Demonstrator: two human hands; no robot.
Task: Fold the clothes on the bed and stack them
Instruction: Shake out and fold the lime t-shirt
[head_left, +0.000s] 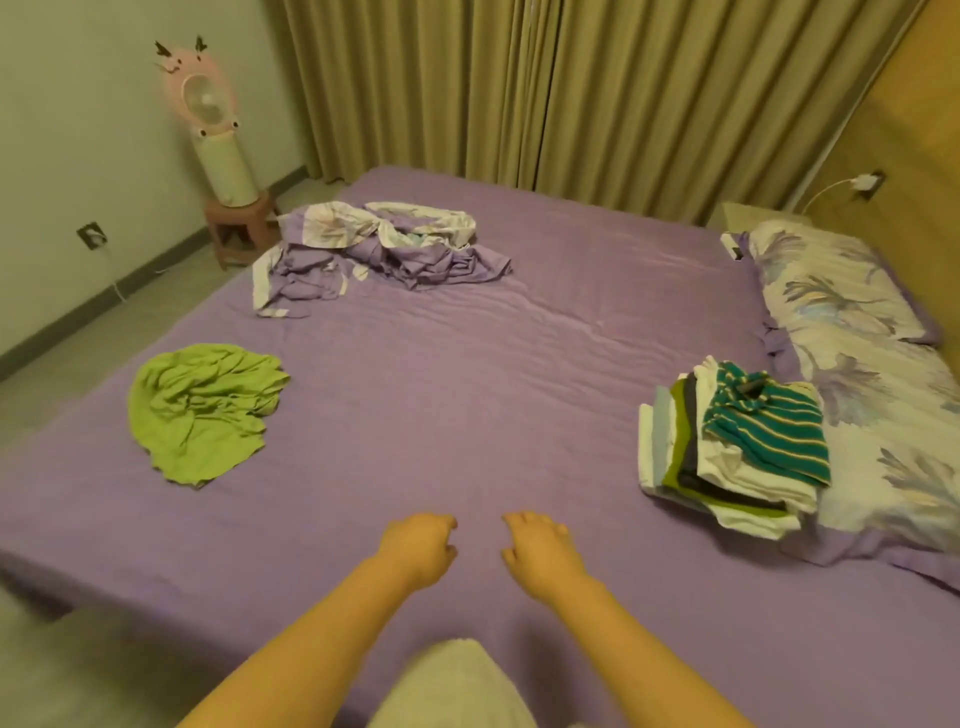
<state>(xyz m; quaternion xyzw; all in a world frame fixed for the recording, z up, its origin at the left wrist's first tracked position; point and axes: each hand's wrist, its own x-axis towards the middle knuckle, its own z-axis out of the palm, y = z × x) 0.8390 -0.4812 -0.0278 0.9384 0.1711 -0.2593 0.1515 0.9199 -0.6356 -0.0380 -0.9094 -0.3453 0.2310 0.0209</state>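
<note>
Near the bed's front edge | left hand (415, 548) and right hand (540, 553) are hovering, fingers loosely curled, holding nothing | crumpled green shirt (202, 410) is lying far left, nearer the left hand | folded stack (737, 447) is sitting right.

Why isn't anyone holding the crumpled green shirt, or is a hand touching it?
Apart. The head view shows bare purple sheet between the green shirt and the left hand; the right hand is farther still.

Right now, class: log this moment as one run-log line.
left hand: empty, over bed | right hand: empty | green garment: crumpled, unfolded | folded stack: beside pillow | bed sheet: purple
</note>
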